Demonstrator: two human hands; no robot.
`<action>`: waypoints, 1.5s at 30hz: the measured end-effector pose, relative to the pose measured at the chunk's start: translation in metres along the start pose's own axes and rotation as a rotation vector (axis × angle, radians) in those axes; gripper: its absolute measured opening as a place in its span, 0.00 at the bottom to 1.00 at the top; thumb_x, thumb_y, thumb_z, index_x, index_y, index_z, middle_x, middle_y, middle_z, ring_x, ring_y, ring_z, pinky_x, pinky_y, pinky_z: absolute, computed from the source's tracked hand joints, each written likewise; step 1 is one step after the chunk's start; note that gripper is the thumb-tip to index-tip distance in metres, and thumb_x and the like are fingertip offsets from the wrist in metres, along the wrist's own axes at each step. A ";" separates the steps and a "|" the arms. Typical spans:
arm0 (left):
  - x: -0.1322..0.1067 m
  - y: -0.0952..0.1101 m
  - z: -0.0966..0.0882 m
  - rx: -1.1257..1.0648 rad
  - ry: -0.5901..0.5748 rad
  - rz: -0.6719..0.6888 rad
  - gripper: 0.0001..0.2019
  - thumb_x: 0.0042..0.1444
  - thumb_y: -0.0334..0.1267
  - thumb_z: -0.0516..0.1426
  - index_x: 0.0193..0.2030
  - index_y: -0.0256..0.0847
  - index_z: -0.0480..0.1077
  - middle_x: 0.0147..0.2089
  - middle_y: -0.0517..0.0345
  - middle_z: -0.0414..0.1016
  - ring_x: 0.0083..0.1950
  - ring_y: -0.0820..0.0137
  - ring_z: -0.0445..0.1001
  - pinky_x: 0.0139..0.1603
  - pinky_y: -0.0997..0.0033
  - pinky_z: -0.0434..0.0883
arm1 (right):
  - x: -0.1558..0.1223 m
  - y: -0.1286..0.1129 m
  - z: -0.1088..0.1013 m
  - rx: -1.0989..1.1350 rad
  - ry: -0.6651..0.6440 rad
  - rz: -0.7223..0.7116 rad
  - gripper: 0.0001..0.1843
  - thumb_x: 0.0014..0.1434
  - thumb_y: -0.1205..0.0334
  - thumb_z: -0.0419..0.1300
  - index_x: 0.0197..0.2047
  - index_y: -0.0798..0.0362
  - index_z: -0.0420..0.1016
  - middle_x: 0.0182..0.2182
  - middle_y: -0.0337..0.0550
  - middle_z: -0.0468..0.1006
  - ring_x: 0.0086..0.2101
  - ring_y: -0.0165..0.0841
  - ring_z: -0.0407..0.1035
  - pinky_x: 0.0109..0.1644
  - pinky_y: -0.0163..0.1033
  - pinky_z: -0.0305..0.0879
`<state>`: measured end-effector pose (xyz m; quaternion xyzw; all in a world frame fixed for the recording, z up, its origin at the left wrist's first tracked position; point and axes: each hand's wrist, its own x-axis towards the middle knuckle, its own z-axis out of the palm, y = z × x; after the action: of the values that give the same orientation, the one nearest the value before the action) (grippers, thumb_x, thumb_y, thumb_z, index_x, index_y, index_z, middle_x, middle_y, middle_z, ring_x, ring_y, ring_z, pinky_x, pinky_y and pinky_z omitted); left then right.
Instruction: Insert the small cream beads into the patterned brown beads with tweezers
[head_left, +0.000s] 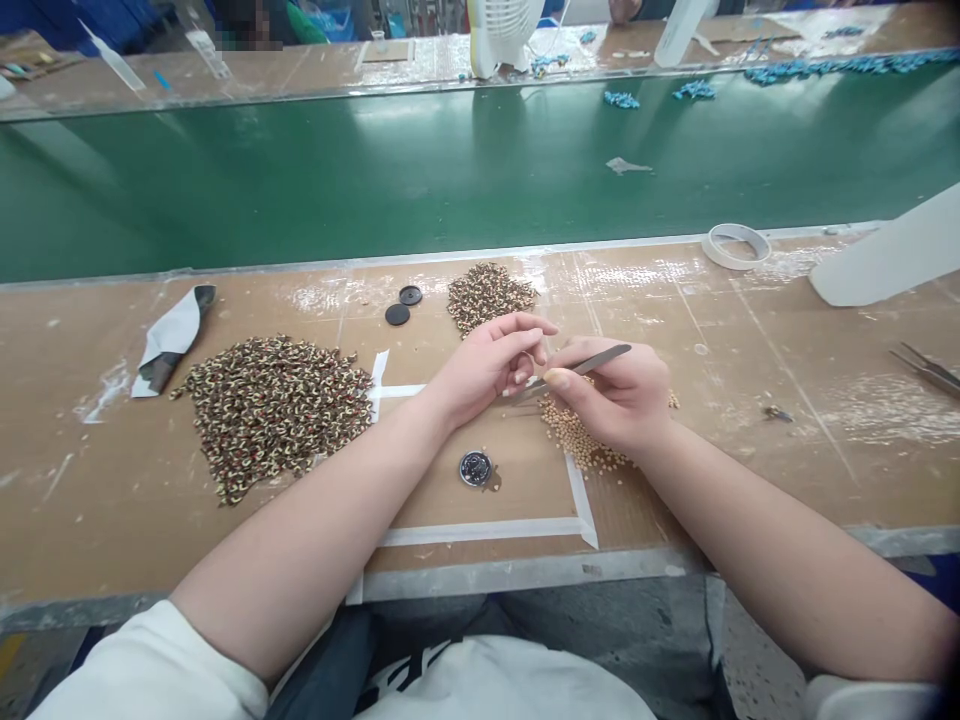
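Note:
My right hand (619, 395) grips a pair of metal tweezers (604, 357) between thumb and fingers, the tips pointing left toward my other hand. Close by, my left hand (495, 362) is half curled, its index finger reaching forward over the thumb; anything small in its fingers is too small to make out. Under and beside my right hand lies a spread of tiny tan beads (581, 435). Behind my left hand is a heap of small brown-and-cream pieces (487, 293). A small round dish with dark, shiny contents (475, 468) rests on the table below the hands.
At left is a larger pile of brown-and-cream pieces (277, 415), near a folded scrap (174, 338). Two black discs (397, 314) lie behind. Rightward are a tape roll (736, 247), a white bottle (885, 255) and other tweezers (930, 370). A green belt (375, 170) runs beyond.

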<state>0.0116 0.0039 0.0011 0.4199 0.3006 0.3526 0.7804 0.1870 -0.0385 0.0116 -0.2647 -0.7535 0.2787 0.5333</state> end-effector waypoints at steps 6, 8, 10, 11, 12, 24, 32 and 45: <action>0.000 0.000 0.000 0.007 -0.001 -0.002 0.09 0.63 0.39 0.61 0.47 0.37 0.73 0.31 0.62 0.71 0.23 0.83 0.62 0.20 0.81 0.57 | -0.002 0.001 -0.001 -0.028 0.017 0.009 0.06 0.62 0.73 0.65 0.39 0.54 0.79 0.30 0.40 0.81 0.32 0.29 0.76 0.37 0.36 0.71; 0.000 0.001 0.001 0.010 0.002 -0.002 0.09 0.63 0.39 0.61 0.46 0.37 0.73 0.31 0.62 0.71 0.23 0.83 0.62 0.20 0.81 0.57 | -0.002 0.001 -0.002 -0.037 0.011 0.005 0.05 0.63 0.72 0.65 0.39 0.54 0.79 0.30 0.41 0.82 0.29 0.28 0.74 0.34 0.35 0.69; 0.000 0.001 0.001 0.006 0.003 -0.003 0.09 0.63 0.39 0.62 0.46 0.37 0.73 0.30 0.62 0.71 0.23 0.83 0.62 0.20 0.81 0.57 | -0.001 0.001 -0.002 -0.048 0.003 -0.001 0.04 0.63 0.71 0.65 0.39 0.54 0.80 0.31 0.42 0.83 0.28 0.28 0.74 0.34 0.35 0.70; -0.001 0.001 0.001 0.003 0.003 -0.004 0.09 0.63 0.40 0.62 0.46 0.37 0.74 0.30 0.63 0.71 0.22 0.83 0.62 0.20 0.80 0.57 | -0.001 0.001 -0.001 -0.053 -0.004 -0.002 0.03 0.64 0.70 0.65 0.39 0.54 0.80 0.31 0.43 0.83 0.29 0.28 0.75 0.35 0.36 0.71; -0.001 0.001 0.001 -0.001 0.003 -0.005 0.09 0.63 0.40 0.63 0.46 0.37 0.74 0.30 0.63 0.71 0.22 0.83 0.62 0.20 0.80 0.56 | 0.000 0.001 -0.001 -0.055 -0.013 0.001 0.03 0.64 0.69 0.65 0.39 0.54 0.80 0.32 0.44 0.84 0.31 0.29 0.77 0.36 0.37 0.73; -0.002 -0.002 -0.005 0.078 0.000 -0.023 0.13 0.62 0.44 0.63 0.49 0.40 0.77 0.31 0.60 0.72 0.24 0.83 0.62 0.23 0.79 0.56 | -0.002 0.004 -0.001 -0.032 -0.039 0.044 0.04 0.67 0.65 0.63 0.41 0.53 0.81 0.33 0.46 0.84 0.32 0.32 0.78 0.39 0.41 0.77; -0.002 0.000 -0.002 0.066 0.060 0.055 0.13 0.61 0.43 0.65 0.49 0.39 0.73 0.37 0.60 0.76 0.25 0.83 0.65 0.23 0.80 0.59 | 0.000 0.002 0.000 -0.076 -0.080 0.055 0.04 0.67 0.65 0.64 0.40 0.53 0.81 0.34 0.44 0.84 0.34 0.32 0.78 0.40 0.40 0.76; -0.001 0.001 0.000 0.119 0.135 0.116 0.14 0.61 0.45 0.64 0.47 0.38 0.71 0.40 0.57 0.80 0.24 0.83 0.64 0.23 0.80 0.59 | -0.001 0.004 0.000 -0.166 -0.068 -0.004 0.04 0.66 0.65 0.66 0.44 0.53 0.82 0.38 0.44 0.87 0.35 0.30 0.81 0.42 0.36 0.77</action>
<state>0.0104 0.0031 0.0020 0.4573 0.3483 0.4062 0.7103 0.1877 -0.0365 0.0086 -0.2970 -0.7923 0.2230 0.4841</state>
